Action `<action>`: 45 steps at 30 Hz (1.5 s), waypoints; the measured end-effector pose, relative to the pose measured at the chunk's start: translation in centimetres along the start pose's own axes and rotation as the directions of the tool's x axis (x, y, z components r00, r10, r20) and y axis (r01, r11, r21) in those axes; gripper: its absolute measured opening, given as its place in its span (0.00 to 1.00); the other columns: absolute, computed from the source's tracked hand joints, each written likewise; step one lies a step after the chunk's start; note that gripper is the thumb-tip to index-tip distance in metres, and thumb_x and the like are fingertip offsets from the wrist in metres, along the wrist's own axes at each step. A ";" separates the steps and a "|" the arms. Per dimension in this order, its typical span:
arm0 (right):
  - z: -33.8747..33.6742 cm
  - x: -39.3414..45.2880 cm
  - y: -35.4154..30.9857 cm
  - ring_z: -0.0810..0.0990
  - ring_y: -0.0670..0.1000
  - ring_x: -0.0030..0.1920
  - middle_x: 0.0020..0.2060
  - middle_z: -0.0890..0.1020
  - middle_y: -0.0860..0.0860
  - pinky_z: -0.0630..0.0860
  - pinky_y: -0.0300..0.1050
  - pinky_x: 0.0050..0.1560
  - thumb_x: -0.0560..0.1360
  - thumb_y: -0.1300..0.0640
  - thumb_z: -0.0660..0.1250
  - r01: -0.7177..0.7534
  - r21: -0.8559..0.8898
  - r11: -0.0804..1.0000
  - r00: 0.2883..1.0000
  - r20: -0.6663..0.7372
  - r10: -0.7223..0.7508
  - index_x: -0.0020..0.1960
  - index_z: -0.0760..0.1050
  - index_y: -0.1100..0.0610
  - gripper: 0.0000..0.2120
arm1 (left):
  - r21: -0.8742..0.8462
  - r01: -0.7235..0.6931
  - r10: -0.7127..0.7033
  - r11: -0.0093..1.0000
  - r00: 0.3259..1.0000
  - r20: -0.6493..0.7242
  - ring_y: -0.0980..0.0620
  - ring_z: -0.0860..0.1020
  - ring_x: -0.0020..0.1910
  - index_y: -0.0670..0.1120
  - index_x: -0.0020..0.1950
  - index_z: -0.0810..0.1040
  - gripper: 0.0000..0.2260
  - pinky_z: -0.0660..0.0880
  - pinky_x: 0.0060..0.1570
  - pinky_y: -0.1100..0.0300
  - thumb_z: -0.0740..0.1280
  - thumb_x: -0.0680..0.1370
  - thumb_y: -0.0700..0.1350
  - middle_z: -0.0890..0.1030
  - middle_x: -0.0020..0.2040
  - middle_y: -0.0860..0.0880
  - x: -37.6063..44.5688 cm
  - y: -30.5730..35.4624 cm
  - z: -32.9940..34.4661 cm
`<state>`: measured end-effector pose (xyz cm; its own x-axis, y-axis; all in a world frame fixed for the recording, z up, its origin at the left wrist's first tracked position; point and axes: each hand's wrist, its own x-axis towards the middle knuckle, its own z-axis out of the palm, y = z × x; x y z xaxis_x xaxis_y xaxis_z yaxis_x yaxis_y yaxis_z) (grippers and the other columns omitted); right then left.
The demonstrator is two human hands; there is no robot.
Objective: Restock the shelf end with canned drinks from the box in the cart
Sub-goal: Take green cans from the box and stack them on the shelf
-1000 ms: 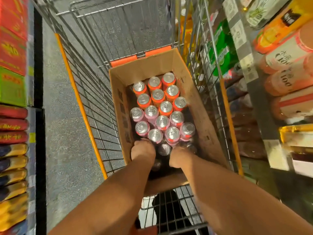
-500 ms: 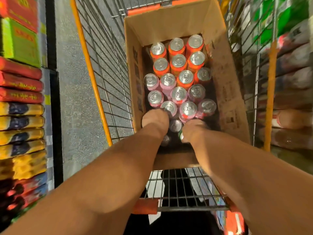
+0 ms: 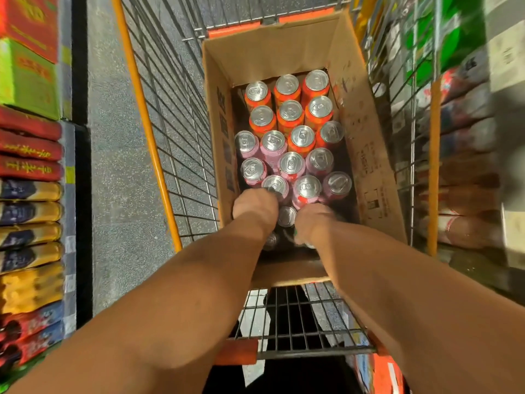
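A cardboard box [image 3: 369, 155] stands in the wire cart [image 3: 176, 143]. It holds several upright cans: orange ones [image 3: 288, 115] at the far end, pink ones [image 3: 291, 166] in the middle, dark ones [image 3: 286, 216] at the near end. My left hand [image 3: 254, 207] is curled, knuckles up, over the near-left dark cans, touching a pink can; its fingers are hidden. My right hand [image 3: 312, 223] is closed down over a near-right dark can, whose rim and a green patch show under the palm.
Shelves of bottled drinks [image 3: 466, 155] run close along the cart's right side. On the left, across a strip of grey floor [image 3: 119, 166], stacked red, green and yellow packs [image 3: 28, 194] line a shelf. The cart's orange handle [image 3: 235, 352] is below my forearms.
The view has tilted down and nearer, so the box sits higher in the frame. Both hands have stayed over the near-end cans in the box.
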<state>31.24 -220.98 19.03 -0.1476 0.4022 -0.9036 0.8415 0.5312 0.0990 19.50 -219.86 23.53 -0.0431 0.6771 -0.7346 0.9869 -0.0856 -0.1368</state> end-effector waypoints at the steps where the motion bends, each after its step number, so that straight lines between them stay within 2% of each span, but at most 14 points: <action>1: -0.2 -0.8 0.5 0.78 0.58 0.56 0.54 0.80 0.54 0.76 0.50 0.49 0.77 0.49 0.64 0.000 0.046 0.999 1.000 -0.007 0.000 0.57 0.78 0.58 0.15 | 0.024 -0.021 0.021 0.999 1.000 -0.008 0.42 0.80 0.59 0.44 0.60 0.81 0.12 0.78 0.50 0.51 0.62 0.79 0.36 0.81 0.60 0.44 -0.4 0.2 -0.3; 6: -1.2 -4.9 2.9 0.79 0.55 0.46 0.47 0.80 0.53 0.78 0.47 0.46 0.70 0.47 0.72 -0.046 0.388 0.921 0.994 -0.077 0.082 0.52 0.76 0.56 0.16 | 0.073 -0.022 0.029 0.997 0.996 -0.086 0.43 0.77 0.61 0.45 0.62 0.79 0.14 0.77 0.51 0.51 0.60 0.80 0.38 0.79 0.61 0.44 -3.1 0.0 -2.6; 11: -2.0 -10.5 3.6 0.80 0.55 0.44 0.47 0.82 0.53 0.76 0.47 0.43 0.73 0.52 0.66 -0.033 0.286 0.958 0.968 -0.229 0.102 0.51 0.80 0.56 0.11 | 0.149 -0.088 0.118 0.985 0.971 -0.210 0.45 0.78 0.58 0.48 0.60 0.80 0.12 0.74 0.46 0.54 0.65 0.78 0.43 0.81 0.58 0.46 -6.3 -0.9 -5.2; 13: -2.7 -12.9 3.7 0.80 0.57 0.50 0.51 0.82 0.55 0.76 0.50 0.48 0.74 0.49 0.62 -0.054 0.366 0.929 0.952 -0.261 0.158 0.53 0.80 0.57 0.15 | 0.083 -0.121 0.137 0.989 0.963 -0.232 0.44 0.79 0.58 0.49 0.61 0.79 0.15 0.77 0.50 0.52 0.69 0.75 0.45 0.80 0.59 0.47 -7.7 -1.4 -6.3; 15: -4.0 -15.9 4.0 0.79 0.58 0.53 0.48 0.79 0.57 0.74 0.50 0.50 0.72 0.47 0.60 -0.090 0.489 0.868 0.924 -0.284 0.256 0.51 0.78 0.59 0.17 | 0.010 -0.206 0.203 0.978 0.953 -0.225 0.43 0.79 0.59 0.47 0.63 0.76 0.21 0.78 0.53 0.50 0.73 0.71 0.45 0.79 0.60 0.45 -9.1 -2.1 -7.4; 17: -4.9 -19.3 4.1 0.78 0.57 0.47 0.37 0.73 0.54 0.71 0.44 0.44 0.69 0.49 0.66 -0.128 0.636 0.761 0.857 -0.316 0.407 0.41 0.72 0.59 0.13 | -0.013 -0.303 0.290 0.953 0.924 -0.250 0.42 0.78 0.60 0.44 0.64 0.74 0.24 0.77 0.55 0.51 0.73 0.70 0.46 0.76 0.61 0.43 -10.6 -2.9 -8.8; 20: -5.9 -25.1 3.3 0.74 0.55 0.43 0.37 0.68 0.51 0.69 0.44 0.39 0.64 0.49 0.72 -0.154 0.831 0.535 0.728 -0.271 0.630 0.47 0.64 0.55 0.21 | -0.037 -0.398 0.367 0.917 0.875 -0.315 0.40 0.81 0.54 0.43 0.57 0.75 0.18 0.77 0.47 0.53 0.73 0.69 0.46 0.79 0.56 0.41 -13.6 -4.1 -11.8; 23: -6.8 -30.5 2.6 0.74 0.57 0.45 0.49 0.77 0.56 0.69 0.46 0.39 0.66 0.49 0.69 -0.191 0.878 0.438 0.640 -0.227 0.734 0.61 0.64 0.57 0.28 | 0.002 -0.482 0.453 0.876 0.821 -0.347 0.41 0.81 0.52 0.43 0.56 0.76 0.19 0.76 0.45 0.55 0.73 0.68 0.46 0.82 0.53 0.43 -17.2 -4.8 -15.1; 25: -7.4 -34.2 2.2 0.76 0.59 0.53 0.58 0.76 0.58 0.70 0.46 0.43 0.67 0.47 0.69 -0.158 0.917 0.367 0.584 -0.213 0.784 0.70 0.61 0.57 0.35 | 0.014 -0.539 0.503 0.842 0.776 -0.382 0.42 0.81 0.51 0.43 0.59 0.73 0.24 0.75 0.43 0.57 0.74 0.66 0.47 0.81 0.51 0.44 -20.1 -5.2 -17.4; 28: -7.8 -39.4 1.2 0.74 0.60 0.60 0.63 0.72 0.60 0.72 0.46 0.48 0.68 0.45 0.71 -0.041 0.971 0.237 0.497 -0.186 0.848 0.72 0.63 0.53 0.36 | -0.023 -0.623 0.554 0.782 0.711 -0.434 0.44 0.81 0.46 0.43 0.52 0.75 0.19 0.74 0.37 0.58 0.74 0.65 0.49 0.80 0.45 0.45 -24.2 -5.9 -20.1; 31: -7.6 -43.9 0.6 0.74 0.59 0.56 0.64 0.69 0.60 0.72 0.43 0.49 0.67 0.47 0.71 0.153 0.978 0.139 0.379 -0.188 0.906 0.73 0.64 0.50 0.36 | -0.167 -0.736 0.587 0.656 0.637 -0.499 0.43 0.79 0.45 0.43 0.53 0.74 0.21 0.74 0.35 0.56 0.76 0.65 0.48 0.79 0.49 0.43 -27.7 -6.0 -22.3; 34: -6.9 -48.6 0.3 0.74 0.60 0.60 0.66 0.69 0.59 0.71 0.45 0.55 0.66 0.46 0.72 0.256 0.957 0.134 0.254 -0.200 0.946 0.74 0.62 0.48 0.39 | -0.270 -0.845 0.617 0.462 0.525 -0.586 0.44 0.79 0.52 0.44 0.64 0.72 0.30 0.79 0.47 0.52 0.78 0.64 0.46 0.79 0.56 0.44 -31.2 -5.7 -24.0; 38: -5.1 -55.3 -0.6 0.75 0.56 0.52 0.60 0.75 0.55 0.74 0.49 0.51 0.64 0.43 0.71 0.344 0.930 0.131 0.069 -0.164 0.984 0.69 0.59 0.51 0.39 | -0.326 -0.913 0.637 0.243 0.404 -0.656 0.49 0.79 0.51 0.49 0.69 0.68 0.35 0.79 0.46 0.57 0.78 0.65 0.45 0.78 0.57 0.48 -36.4 -3.9 -26.9; 45: -1.7 -68.2 -1.0 0.76 0.56 0.59 0.62 0.76 0.53 0.70 0.45 0.50 0.64 0.39 0.70 0.382 0.917 0.115 -0.253 -0.016 0.967 0.68 0.65 0.52 0.38 | -0.350 -0.928 0.702 -0.127 0.166 -0.693 0.48 0.83 0.53 0.46 0.61 0.77 0.28 0.79 0.56 0.49 0.78 0.63 0.43 0.84 0.54 0.48 -47.9 2.3 -30.9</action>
<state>39.63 -247.70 81.26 0.8429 0.4239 0.3314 0.5173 -0.4689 -0.7159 28.59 -229.95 78.95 0.7930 0.5587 0.2428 -0.0307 -0.3614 0.9319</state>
